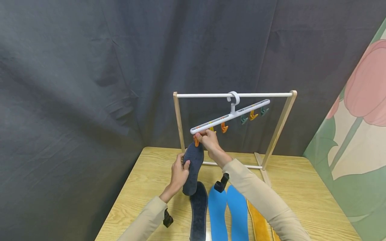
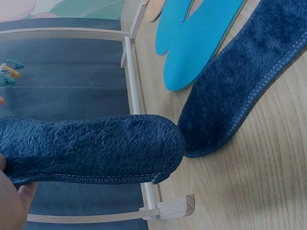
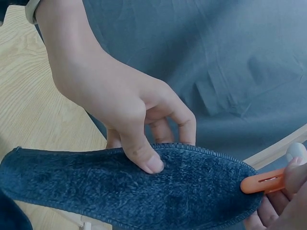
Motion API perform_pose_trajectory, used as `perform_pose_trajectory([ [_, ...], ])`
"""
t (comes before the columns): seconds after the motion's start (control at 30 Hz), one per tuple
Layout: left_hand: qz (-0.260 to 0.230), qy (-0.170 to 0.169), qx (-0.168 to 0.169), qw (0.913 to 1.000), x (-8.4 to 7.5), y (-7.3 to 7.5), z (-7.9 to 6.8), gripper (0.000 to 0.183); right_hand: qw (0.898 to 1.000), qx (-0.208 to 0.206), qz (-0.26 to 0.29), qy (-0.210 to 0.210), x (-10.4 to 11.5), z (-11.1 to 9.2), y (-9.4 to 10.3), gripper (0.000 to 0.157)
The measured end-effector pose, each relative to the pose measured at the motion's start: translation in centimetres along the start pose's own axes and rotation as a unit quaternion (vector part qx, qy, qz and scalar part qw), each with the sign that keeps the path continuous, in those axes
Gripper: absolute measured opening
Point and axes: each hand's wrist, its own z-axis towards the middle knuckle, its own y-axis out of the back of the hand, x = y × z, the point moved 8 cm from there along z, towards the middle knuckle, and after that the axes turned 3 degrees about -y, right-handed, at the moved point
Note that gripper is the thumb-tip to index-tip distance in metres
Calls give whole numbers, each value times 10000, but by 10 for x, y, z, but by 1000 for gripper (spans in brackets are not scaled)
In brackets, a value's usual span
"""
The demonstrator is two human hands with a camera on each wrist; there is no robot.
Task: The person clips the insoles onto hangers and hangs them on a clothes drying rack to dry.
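A dark blue fuzzy insole (image 1: 193,167) hangs toe end up at the left end of a white clip hanger (image 1: 217,121). My left hand (image 1: 180,171) grips its edge, thumb on the plush face, as the right wrist view shows closely. With my right hand (image 1: 208,142) I pinch an orange clip (image 3: 263,182), whose jaws lie over the insole's tip. The hanger tilts, its left end lower, and hooks over the white top bar (image 1: 202,95) of a wooden rack. Further along the hanger dangle several other clips, such as an orange one (image 1: 224,127).
A second dark insole (image 1: 199,211) lies on the wooden table (image 1: 156,167), just below the raised one. Beside it are two blue insoles (image 1: 217,214) and orange ones (image 1: 258,222), partly under my right sleeve. The rack's right post (image 1: 278,130) stands behind, before a grey curtain.
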Motion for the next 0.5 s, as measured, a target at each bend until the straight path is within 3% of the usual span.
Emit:
perform_pose_trajectory([
  [0.5, -146, -131, -11, 9998, 1, 0, 0, 22, 9999, -54, -65, -95, -3, 0, -1, 19],
])
